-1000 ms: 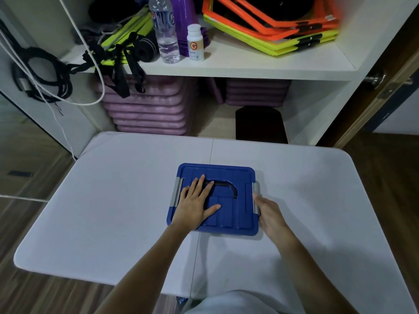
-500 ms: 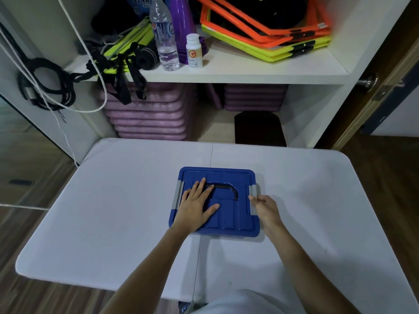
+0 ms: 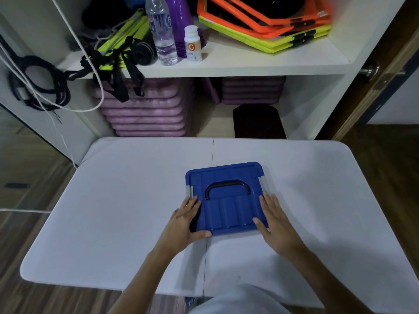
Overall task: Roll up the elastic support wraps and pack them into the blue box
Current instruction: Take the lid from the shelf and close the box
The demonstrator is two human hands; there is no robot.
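The blue box (image 3: 226, 209) sits near the middle of the white table (image 3: 113, 211) with its lid on, a black handle folded flat on top and grey latches at both sides. My left hand (image 3: 183, 220) grips the box's near left corner, thumb along the front edge. My right hand (image 3: 275, 219) holds the near right side, fingers reaching up toward the right latch. The box is slightly turned, its right side farther from me. No elastic wraps show on the table; the box's inside is hidden.
Behind the table stands a white shelf unit (image 3: 238, 64) with a water bottle (image 3: 161, 32), a pill bottle (image 3: 192, 44), orange and yellow frames (image 3: 267, 23) and black straps (image 3: 118, 71). Purple stacked mats (image 3: 145, 109) lie below. Cables (image 3: 38, 85) hang at left.
My left hand left the lid's top and went to the box's near left corner. My right hand shifted along the right side. The box has turned a little.
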